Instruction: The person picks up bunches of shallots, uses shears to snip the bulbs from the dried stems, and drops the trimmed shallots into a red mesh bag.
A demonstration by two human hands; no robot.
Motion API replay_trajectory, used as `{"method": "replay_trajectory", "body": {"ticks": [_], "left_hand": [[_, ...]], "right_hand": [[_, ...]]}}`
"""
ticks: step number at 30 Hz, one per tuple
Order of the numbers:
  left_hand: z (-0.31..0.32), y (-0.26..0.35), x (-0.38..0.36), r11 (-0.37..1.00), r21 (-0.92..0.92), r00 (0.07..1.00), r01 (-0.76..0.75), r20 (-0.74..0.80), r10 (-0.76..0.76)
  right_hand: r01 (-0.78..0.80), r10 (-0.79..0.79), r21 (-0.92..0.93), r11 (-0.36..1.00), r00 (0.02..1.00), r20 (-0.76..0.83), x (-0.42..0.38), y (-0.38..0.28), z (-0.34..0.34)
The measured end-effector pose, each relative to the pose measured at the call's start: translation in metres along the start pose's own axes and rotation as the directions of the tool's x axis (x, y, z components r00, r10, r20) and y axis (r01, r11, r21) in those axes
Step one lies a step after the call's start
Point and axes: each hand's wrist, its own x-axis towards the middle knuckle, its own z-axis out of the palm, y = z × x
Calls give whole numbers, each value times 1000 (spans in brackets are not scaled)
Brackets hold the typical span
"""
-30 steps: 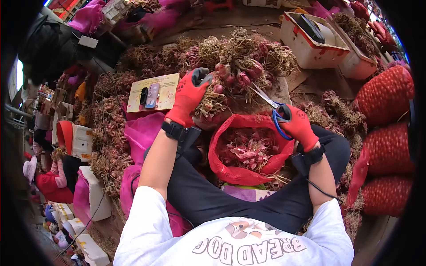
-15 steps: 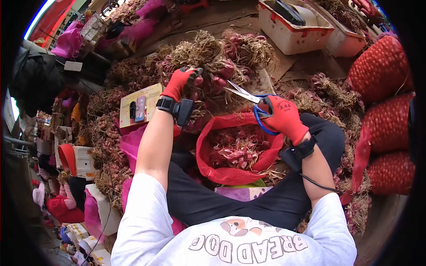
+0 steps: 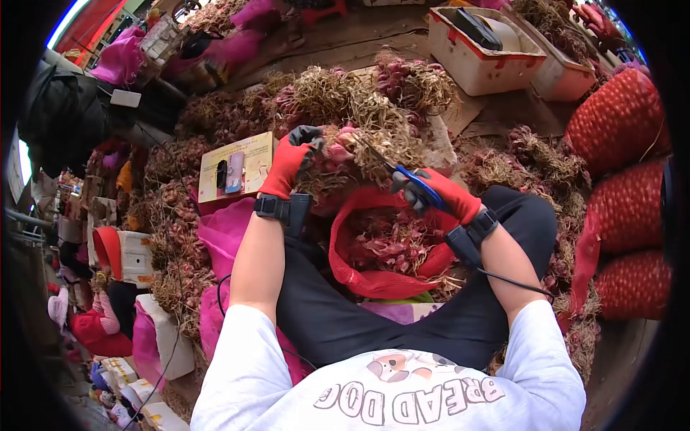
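My left hand [image 3: 296, 154], in a red and black glove, is closed on a bunch of shallots [image 3: 341, 146] with dry, stringy stems. In my right hand [image 3: 438, 195], gloved the same way, are blue-handled scissors [image 3: 413, 179]; their blades point up and left at the stems beside the pink bulbs. Below my hands an open red mesh bag [image 3: 366, 284] lies between my legs, with loose shallots [image 3: 392, 241] inside. Beyond the hands is a heap of shallots with dried stems [image 3: 316, 93].
On a yellow box [image 3: 262, 154] at the left lies a phone [image 3: 235, 172]. White foam boxes [image 3: 478, 68] stand at the back right. Full red mesh sacks [image 3: 618, 118] are stacked at the right. A person in red [image 3: 93, 327] is at the far left.
The left hand has lifted a bunch of shallots away from the heap, toward the scissors. The right hand has shifted slightly left, and the scissor blades now reach the stems and look closer together.
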Motion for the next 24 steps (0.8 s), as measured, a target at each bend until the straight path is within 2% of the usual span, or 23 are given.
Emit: {"method": "replay_trajectory", "body": {"ticks": [3,4,5,6,7,8,9,10,12,13,15,18,19,21,22,24], "left_hand": [[-8,-31,18,977,208,996,-47,-61,61],[5,-20,11,982,148,988,-119,-85,132],[6,-15,8,973,177,985,-149,-62,162],[5,-11,9,962,205,981,-181,-36,192],[4,-10,12,948,233,975,-215,-7,222],[-3,-17,18,857,462,954,-227,-72,291],[-9,-20,23,851,490,960,-191,-89,266],[-14,-24,28,842,517,965,-154,-107,242],[-20,-23,35,789,608,970,-86,-129,205],[-20,-21,34,771,629,964,-100,-130,231],[-12,-14,25,731,671,951,-126,-127,281],[17,7,-6,486,825,901,-288,62,429],[30,11,-16,503,812,917,-296,94,388],[55,14,-31,539,784,940,-307,160,302],[64,7,-30,499,838,966,-223,120,230],[75,-18,-26,394,918,995,-53,16,96]], "right_hand": [[81,-88,-44,996,970,-224,21,12,-1],[128,-145,-76,989,941,-305,30,16,-12],[169,-199,-111,979,904,-379,34,19,-23],[127,-162,-109,986,888,-431,33,16,-27],[140,-150,-55,989,898,-414,30,16,-29],[152,-140,-1,988,906,-399,24,15,-31],[162,-130,53,985,915,-381,18,14,-31],[168,-140,52,984,927,-349,15,15,-33],[215,-224,-66,974,896,-384,10,17,-27],[237,-266,-122,964,878,-397,7,18,-24],[258,-282,-113,960,892,-354,3,18,-18],[242,-269,-128,962,920,-285,-2,21,-18],[233,-262,-138,963,928,-264,-4,21,-18],[414,-474,-234,879,808,-351,-6,21,-7],[492,-570,-290,821,727,-382,-7,19,0],[472,-600,-418,776,756,-260,-23,5,15]]}}
